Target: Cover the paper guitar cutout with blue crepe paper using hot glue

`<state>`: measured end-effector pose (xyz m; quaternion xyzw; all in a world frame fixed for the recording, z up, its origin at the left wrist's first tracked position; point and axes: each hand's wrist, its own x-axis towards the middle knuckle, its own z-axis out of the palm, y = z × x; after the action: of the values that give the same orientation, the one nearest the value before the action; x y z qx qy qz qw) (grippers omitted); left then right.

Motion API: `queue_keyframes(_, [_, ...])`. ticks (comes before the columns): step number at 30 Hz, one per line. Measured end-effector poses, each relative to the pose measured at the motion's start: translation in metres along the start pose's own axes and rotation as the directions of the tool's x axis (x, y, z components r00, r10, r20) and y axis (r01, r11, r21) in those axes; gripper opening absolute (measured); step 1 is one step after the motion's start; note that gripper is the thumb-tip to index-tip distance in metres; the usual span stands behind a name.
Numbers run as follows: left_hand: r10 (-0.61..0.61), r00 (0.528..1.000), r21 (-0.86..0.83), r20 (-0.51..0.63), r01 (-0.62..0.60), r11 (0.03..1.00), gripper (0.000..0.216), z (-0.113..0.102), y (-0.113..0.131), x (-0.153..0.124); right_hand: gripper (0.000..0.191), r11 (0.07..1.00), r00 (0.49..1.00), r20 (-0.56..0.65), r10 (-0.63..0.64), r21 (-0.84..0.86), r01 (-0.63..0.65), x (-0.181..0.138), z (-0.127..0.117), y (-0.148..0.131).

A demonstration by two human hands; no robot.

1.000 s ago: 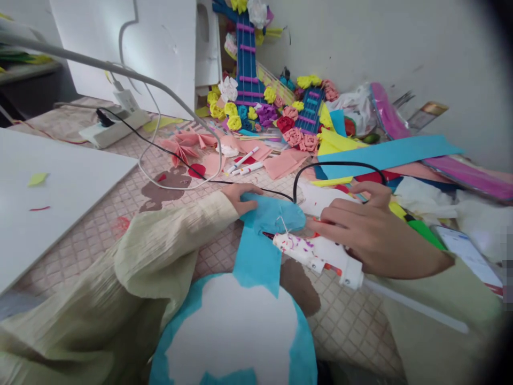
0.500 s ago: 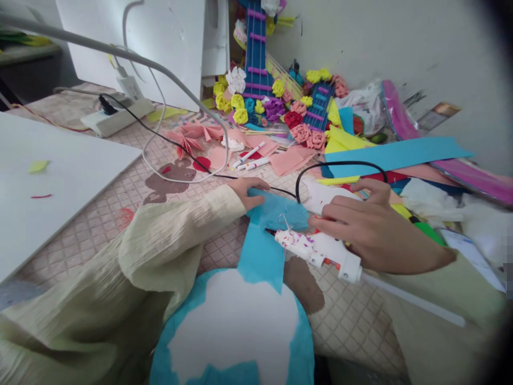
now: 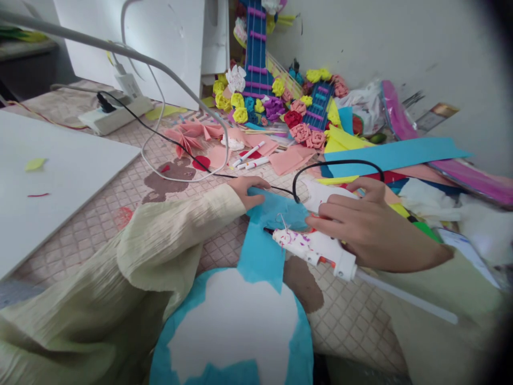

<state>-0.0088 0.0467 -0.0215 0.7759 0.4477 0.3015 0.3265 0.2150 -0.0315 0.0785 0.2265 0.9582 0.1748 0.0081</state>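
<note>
My right hand (image 3: 368,227) is wrapped round a white glue gun (image 3: 312,247) lying on its side, its dark nozzle touching a strip of blue crepe paper (image 3: 262,246). My left hand (image 3: 246,190) pinches the far edge of that blue paper and presses it on the tiled table. The strip runs down onto a white round shape edged in blue (image 3: 234,326) in front of me. A black cord (image 3: 336,164) loops from the gun's back. A clear glue stick (image 3: 404,299) pokes out of the gun's rear.
A heap of coloured paper sheets and paper roses (image 3: 296,128) around a blue guitar-shaped model (image 3: 256,48) fills the back. White markers (image 3: 248,158) lie near it. A power strip (image 3: 114,115) with cables sits far left. A white board (image 3: 52,176) covers the left.
The gun and my right hand have slid a little to the left along the blue paper. My left hand stays put on the paper's edge.
</note>
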Motion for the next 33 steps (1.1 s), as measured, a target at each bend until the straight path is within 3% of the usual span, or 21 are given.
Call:
queue_keyframes(22, [0.004, 1.000, -0.002, 0.005, -0.004, 1.000, 0.032, -0.001, 0.001, 0.000, 0.027, 0.996, 0.993, -0.085, 0.081, 0.031, -0.078, -0.020, 0.027, -0.010])
queue_keyframes(33, [0.019, 0.999, 0.049, 0.047, -0.021, 0.999, 0.033, -0.002, 0.002, -0.001, 0.025, 0.998, 0.997, -0.052, 0.050, 0.041, -0.047, -0.008, 0.012, -0.006])
